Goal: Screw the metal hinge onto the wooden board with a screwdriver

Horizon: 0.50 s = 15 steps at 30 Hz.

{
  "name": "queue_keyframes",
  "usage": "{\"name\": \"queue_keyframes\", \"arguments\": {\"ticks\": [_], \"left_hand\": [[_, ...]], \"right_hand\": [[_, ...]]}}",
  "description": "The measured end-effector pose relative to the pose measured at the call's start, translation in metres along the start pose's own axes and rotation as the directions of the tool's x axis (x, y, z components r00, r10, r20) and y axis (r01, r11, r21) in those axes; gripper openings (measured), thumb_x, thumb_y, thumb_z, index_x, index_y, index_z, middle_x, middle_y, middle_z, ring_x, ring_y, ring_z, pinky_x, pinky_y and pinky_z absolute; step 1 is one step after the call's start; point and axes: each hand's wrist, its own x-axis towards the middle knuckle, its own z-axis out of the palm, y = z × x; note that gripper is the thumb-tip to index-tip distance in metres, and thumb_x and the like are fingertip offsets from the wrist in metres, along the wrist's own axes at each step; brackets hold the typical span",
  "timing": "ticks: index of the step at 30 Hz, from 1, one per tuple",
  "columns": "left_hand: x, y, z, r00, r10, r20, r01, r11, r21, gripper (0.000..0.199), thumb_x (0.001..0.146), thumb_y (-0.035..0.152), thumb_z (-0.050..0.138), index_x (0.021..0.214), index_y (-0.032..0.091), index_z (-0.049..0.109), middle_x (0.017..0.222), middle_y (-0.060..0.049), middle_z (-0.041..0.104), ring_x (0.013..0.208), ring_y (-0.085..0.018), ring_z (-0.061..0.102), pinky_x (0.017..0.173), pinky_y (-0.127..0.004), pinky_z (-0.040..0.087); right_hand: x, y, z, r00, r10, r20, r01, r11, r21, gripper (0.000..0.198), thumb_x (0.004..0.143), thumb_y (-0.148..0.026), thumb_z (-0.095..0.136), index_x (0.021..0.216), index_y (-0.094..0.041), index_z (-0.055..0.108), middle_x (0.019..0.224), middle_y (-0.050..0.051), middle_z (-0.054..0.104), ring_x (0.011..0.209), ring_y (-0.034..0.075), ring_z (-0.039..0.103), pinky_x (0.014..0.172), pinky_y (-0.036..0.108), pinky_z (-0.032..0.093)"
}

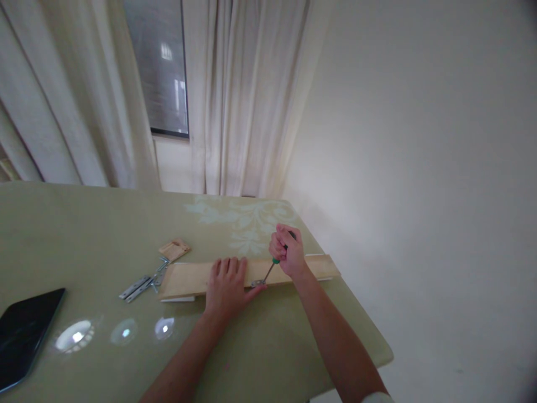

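Note:
A long, pale wooden board (pixel 184 278) lies across the table near its right end. My left hand (pixel 227 282) rests flat on the board, fingers stretched out over it. Its thumb reaches along the front edge to a small metal hinge or bracket (pixel 257 283). My right hand (pixel 288 249) is wrapped in a fist around the green and black handle of a screwdriver (pixel 269 271). The screwdriver slants down to the left, its tip at the metal piece. Whether a screw sits under the tip is too small to see.
Left of the board lie several metal hinges (pixel 137 288), some screws (pixel 163 264) and a small wooden piece (pixel 174 249). White strips (pixel 178 299) show beneath the board. A dark tablet (pixel 29 330) lies at the table's left. A wall (pixel 419 196) and curtains (pixel 247 101) stand beyond the glossy table (pixel 104 235).

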Motion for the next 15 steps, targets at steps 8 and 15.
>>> {"name": "queue_keyframes", "arguments": {"ticks": [8,15], "left_hand": [[0.001,0.001,-0.003,1.000,0.003,0.023,-0.003,1.000,0.005,0.085,0.090,0.085,0.047,0.131,0.015,0.070,0.116,-0.021,0.070,0.111,-0.040,0.058,0.105,-0.056,0.040],[0.001,0.001,-0.003,0.999,0.005,0.034,-0.006,1.000,0.012,0.085,0.091,0.084,0.047,0.134,0.014,0.068,0.114,-0.021,0.069,0.110,-0.040,0.057,0.103,-0.055,0.038]], "right_hand": [[-0.003,-0.001,0.000,0.998,0.045,0.047,-0.042,0.997,-0.071,0.062,0.072,-0.061,0.088,0.055,-0.024,0.041,0.041,-0.012,0.031,0.033,0.004,0.021,0.033,0.021,0.017],[0.002,0.017,0.011,0.970,-0.130,-0.206,0.091,0.978,-0.187,0.057,0.085,-0.058,0.079,0.058,-0.024,0.042,0.045,-0.011,0.031,0.036,0.005,0.020,0.035,0.023,0.014]]}}
